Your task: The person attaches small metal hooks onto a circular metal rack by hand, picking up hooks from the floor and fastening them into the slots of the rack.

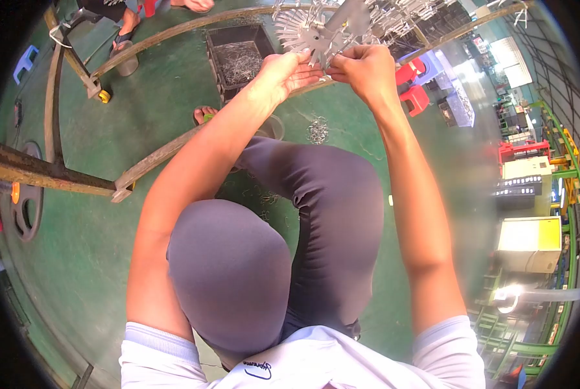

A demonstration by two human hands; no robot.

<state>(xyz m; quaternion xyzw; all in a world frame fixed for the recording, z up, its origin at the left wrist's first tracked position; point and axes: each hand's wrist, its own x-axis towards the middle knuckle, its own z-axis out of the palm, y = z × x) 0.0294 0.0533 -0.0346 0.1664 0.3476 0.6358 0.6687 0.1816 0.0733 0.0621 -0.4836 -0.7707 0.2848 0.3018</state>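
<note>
A grey metal disc with fins around its rim (306,37) is at the top centre, with a cylindrical metal piece (348,18) behind it. My left hand (283,76) holds the disc's lower edge, its thumb against the fins and its fingers stretched underneath. Just to the right, my right hand (367,70) is closed in a pinch close to the lower right fins. Whatever lies between those fingertips is too small or hidden to make out.
Beyond my hands runs a rusty metal frame (173,42). A black crate (268,40) with thin metal pieces stands on the green floor, near a pile of small metal bits (318,129). Red stools (414,100) are at right. Another person's foot (126,27) shows at upper left.
</note>
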